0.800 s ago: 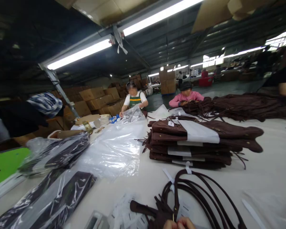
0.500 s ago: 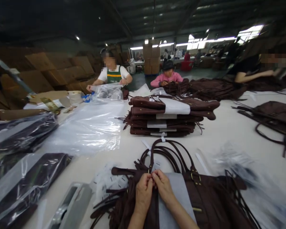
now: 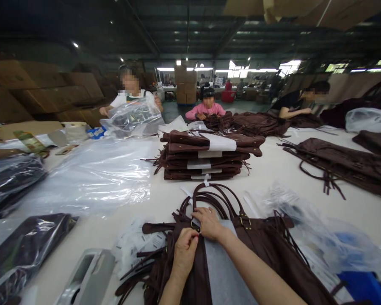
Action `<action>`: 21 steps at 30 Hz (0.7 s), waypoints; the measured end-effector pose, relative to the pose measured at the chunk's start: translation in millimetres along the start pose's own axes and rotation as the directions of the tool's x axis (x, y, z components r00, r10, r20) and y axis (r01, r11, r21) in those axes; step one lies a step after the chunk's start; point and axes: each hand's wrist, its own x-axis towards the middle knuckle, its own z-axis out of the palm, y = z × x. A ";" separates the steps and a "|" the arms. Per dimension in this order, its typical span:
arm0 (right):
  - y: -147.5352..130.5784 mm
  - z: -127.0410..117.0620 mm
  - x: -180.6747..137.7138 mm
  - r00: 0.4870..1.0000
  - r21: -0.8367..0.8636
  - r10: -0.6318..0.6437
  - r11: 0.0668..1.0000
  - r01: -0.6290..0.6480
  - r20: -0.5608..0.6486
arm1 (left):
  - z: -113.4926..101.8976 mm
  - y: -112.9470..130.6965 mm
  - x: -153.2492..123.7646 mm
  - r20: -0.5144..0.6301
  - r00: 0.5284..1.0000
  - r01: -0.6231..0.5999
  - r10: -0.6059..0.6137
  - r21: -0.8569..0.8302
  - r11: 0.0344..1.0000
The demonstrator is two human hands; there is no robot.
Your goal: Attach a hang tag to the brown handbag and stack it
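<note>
Resting on a dark brown bag (image 3: 273,250) that lies flat on the white table (image 3: 285,169), the 2 hands meet at the top edge of the bag, near the base of its handles (image 3: 216,197). The left hand (image 3: 184,252) has its fingers curled together and pinches a small metal ring or buckle at the bag's upper edge, though I cannot tell exactly what part is between the fingertips. The right hand (image 3: 210,223) lies just beyond the left hand, touching it, with its fingers bent down and pressed on the same spot and on the upper corner of a grey paper sheet (image 3: 220,271) that is wrapped over the bag. This sheet runs from the hands back toward the person, between the 2 forearms. To the left of the left hand, brown fringe strips (image 3: 142,275) spread out from the bag, and further left is a grey metal tool (image 3: 89,275) and some small white tags (image 3: 136,243). Beyond the hands, well apart from them, stands a stack of folded brown bags (image 3: 203,156) with white paper bands. Left of this stack lies a pile of clear plastic bags (image 3: 98,173). To the right of the right hand there is crumpled clear plastic (image 3: 305,228). At the far side of the table, 3 other people are working with their own hands.
</note>
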 end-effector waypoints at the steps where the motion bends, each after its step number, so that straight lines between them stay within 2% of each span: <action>1: -0.6 -3.6 0.6 1.000 -0.038 -0.028 0.999 0.027 -0.015 | -0.4 0.1 -0.9 -0.006 1.000 -0.008 0.008 -0.003 1.000; 5: -1.1 -26.0 -0.2 0.988 -0.132 -0.147 0.981 0.139 -0.049 | -2.4 1.2 -0.9 -0.012 1.000 -0.023 0.023 -0.015 1.000; 7: -2.9 -38.6 -1.6 0.989 -0.074 -0.148 0.986 0.147 -0.008 | -3.3 1.4 0.3 -0.019 1.000 -0.023 0.023 -0.028 0.999; 10: -10.2 -52.7 -6.4 0.998 0.084 -0.017 0.996 0.012 0.062 | -3.9 0.2 2.1 -0.044 0.999 0.016 -0.020 -0.083 0.996; 12: -18.4 -55.9 -12.9 0.991 0.153 0.118 0.980 -0.126 0.056 | -4.6 -1.3 3.1 -0.076 0.990 0.099 -0.115 -0.187 0.977; 15: -36.2 -47.4 -27.8 0.946 0.275 0.318 0.906 -0.322 0.059 | -10.1 -0.4 5.6 -0.141 0.943 0.225 -0.300 -0.393 0.892; 17: -51.4 -32.7 -38.9 0.902 0.384 0.416 0.820 -0.425 0.112 | -16.9 4.5 9.0 -0.179 0.921 0.242 -0.345 -0.428 0.871; 19: -68.4 -13.2 -48.2 0.866 0.477 0.471 0.730 -0.489 0.167 | -23.2 11.9 13.4 -0.202 0.942 0.199 -0.269 -0.309 0.930; 21: -85.9 7.3 -54.9 0.822 0.593 0.541 0.607 -0.529 0.180 | -24.8 17.6 16.4 -0.130 0.987 0.081 -0.090 -0.074 0.994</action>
